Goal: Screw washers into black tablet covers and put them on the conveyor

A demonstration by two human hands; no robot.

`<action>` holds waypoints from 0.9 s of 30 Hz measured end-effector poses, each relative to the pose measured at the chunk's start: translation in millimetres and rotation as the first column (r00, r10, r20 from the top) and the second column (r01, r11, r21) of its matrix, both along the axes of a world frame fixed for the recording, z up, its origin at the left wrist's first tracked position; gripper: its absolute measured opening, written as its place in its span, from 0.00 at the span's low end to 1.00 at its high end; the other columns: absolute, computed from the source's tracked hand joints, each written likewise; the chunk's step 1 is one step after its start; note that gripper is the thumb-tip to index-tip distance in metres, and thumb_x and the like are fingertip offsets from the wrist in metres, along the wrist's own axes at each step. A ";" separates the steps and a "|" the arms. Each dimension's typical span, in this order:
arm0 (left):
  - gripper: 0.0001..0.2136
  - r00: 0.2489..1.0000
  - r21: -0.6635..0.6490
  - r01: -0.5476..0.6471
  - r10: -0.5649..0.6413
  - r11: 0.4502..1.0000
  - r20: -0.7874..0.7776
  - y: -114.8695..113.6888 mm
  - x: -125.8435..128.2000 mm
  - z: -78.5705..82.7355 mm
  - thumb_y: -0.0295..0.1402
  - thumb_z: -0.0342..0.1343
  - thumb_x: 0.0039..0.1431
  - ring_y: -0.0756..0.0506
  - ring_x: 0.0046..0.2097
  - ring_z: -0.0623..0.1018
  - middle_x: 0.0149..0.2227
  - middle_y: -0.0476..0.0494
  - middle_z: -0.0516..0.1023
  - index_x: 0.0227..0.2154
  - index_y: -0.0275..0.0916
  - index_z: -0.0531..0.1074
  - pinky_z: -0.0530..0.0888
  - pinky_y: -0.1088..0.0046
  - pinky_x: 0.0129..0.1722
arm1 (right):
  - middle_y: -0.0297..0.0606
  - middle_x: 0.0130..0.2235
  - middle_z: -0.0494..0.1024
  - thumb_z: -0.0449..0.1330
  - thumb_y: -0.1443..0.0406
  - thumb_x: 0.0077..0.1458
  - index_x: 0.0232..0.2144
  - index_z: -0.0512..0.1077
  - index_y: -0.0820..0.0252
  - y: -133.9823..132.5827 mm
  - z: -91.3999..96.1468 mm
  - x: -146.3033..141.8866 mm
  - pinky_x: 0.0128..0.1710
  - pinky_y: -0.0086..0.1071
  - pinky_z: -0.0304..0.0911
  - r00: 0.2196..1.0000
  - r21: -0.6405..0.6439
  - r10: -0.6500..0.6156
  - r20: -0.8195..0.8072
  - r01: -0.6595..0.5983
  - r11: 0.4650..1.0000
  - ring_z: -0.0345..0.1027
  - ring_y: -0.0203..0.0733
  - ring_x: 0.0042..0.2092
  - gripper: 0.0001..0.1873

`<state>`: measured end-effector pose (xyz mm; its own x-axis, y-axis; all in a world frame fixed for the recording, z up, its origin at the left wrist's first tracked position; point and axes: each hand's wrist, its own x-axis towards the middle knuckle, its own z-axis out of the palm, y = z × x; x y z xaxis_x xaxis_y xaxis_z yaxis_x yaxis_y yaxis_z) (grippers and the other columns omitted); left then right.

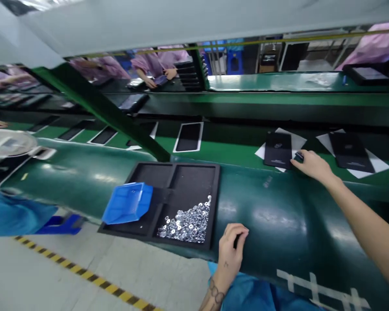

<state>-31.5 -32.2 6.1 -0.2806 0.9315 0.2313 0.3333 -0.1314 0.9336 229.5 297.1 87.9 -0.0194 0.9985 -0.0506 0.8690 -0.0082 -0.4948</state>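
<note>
My left hand (232,246) rests on the near edge of the green bench with its fingers curled in; something dark may be in them, too small to name. It sits just right of a black tray (215,203) whose near right compartment holds several small silver washers (188,222). My right hand (313,165) reaches out to the green conveyor belt and touches the lower right corner of a black phone back cover (278,149) lying on a white sheet. Its fingers are bent at the cover's edge.
A blue plastic bin (128,202) lies tilted on the tray's left side. Another black cover (350,151) on white paper lies further right on the belt, and more dark panels (188,137) lie to the left. People in pink coats (155,65) work across the line.
</note>
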 end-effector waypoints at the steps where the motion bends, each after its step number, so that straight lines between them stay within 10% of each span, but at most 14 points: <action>1: 0.07 1.000 0.002 -0.004 0.004 1.000 0.008 -0.8 1.0 -0.9 0.30 0.57 0.76 0.43 0.44 0.84 0.42 0.42 0.84 0.42 0.42 0.80 0.81 0.67 0.46 | 0.59 0.52 0.79 0.68 0.58 0.63 0.53 0.79 0.63 7.6 -0.7 -7.4 0.33 0.37 0.59 0.991 0.049 0.035 0.132 -0.042 0.998 0.74 0.50 0.38 0.20; 4: 0.08 0.999 0.005 0.009 -0.010 1.000 0.054 1.9 4.4 -2.4 0.31 0.56 0.78 0.42 0.44 0.84 0.42 0.40 0.83 0.44 0.43 0.81 0.81 0.63 0.45 | 0.64 0.56 0.79 0.62 0.61 0.69 0.53 0.79 0.63 18.5 0.3 -55.0 0.36 0.39 0.56 0.960 0.118 0.200 0.196 -0.225 0.967 0.75 0.52 0.43 0.15; 8: 0.11 0.985 -0.031 0.129 -0.124 0.991 0.122 6.6 4.2 1.2 0.36 0.54 0.79 0.39 0.46 0.84 0.43 0.35 0.83 0.47 0.47 0.84 0.82 0.53 0.47 | 0.45 0.44 0.85 0.61 0.60 0.72 0.44 0.80 0.56 31.1 -3.3 -175.6 0.38 0.32 0.59 0.883 0.018 0.467 0.053 -0.468 0.883 0.75 0.45 0.41 0.09; 15: 0.17 0.972 -0.099 0.196 -0.180 0.976 0.154 4.2 3.8 -10.6 0.45 0.48 0.80 0.36 0.47 0.85 0.42 0.27 0.83 0.50 0.54 0.84 0.82 0.46 0.43 | 0.50 0.55 0.83 0.60 0.55 0.73 0.55 0.79 0.61 55.4 -20.0 -372.4 0.48 0.33 0.67 0.846 -0.136 0.529 -0.071 -0.533 0.835 0.77 0.51 0.53 0.18; 20: 0.19 0.965 -0.008 0.241 -0.238 0.971 0.112 6.2 7.9 -33.4 0.46 0.45 0.80 0.35 0.50 0.86 0.42 0.23 0.82 0.57 0.57 0.82 0.82 0.44 0.42 | 0.65 0.63 0.76 0.65 0.60 0.69 0.62 0.75 0.71 63.7 -15.8 -420.4 0.56 0.41 0.69 0.876 -0.263 0.479 -0.063 -0.477 0.839 0.75 0.61 0.61 0.26; 27: 0.20 0.973 -0.028 0.222 -0.219 0.975 0.074 4.1 9.3 -48.1 0.48 0.44 0.80 0.34 0.53 0.86 0.41 0.23 0.82 0.55 0.57 0.82 0.82 0.43 0.46 | 0.67 0.58 0.78 0.62 0.68 0.69 0.55 0.75 0.75 48.8 -1.1 -415.9 0.55 0.40 0.68 0.907 -0.217 0.407 -0.109 -0.422 0.880 0.77 0.59 0.58 0.16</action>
